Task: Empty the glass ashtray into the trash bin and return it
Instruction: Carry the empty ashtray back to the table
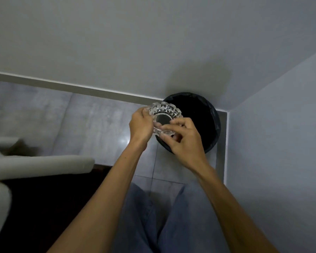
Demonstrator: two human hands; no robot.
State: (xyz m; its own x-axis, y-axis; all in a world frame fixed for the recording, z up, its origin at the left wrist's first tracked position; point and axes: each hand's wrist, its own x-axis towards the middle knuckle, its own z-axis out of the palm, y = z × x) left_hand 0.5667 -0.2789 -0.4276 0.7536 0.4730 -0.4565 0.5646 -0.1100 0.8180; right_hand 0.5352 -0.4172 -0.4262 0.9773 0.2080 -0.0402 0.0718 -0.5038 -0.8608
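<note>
Glass ashtray [164,116]: clear, cut-facet pattern around rim, dark round centre.
Trash bin [195,117]: black, black liner.
Floor tiles [91,123]: grey, faintly mottled, glossy.
Walls [135,42]: pale grey-white, plain.
Skirting [71,86]: beige.
Trousers [181,225]: blue-grey.
Sofa arm [40,165]: light grey.

Corner of a lived-in room, most likely in a home.

Pale plastered walls [153,42] meet at a corner over glossy grey floor tiles [98,121] with a light skirting board [62,84]. A round black trash bin [199,114] with a dark liner stands in that corner, and a light upholstered seat [35,165] sits at the left.
</note>
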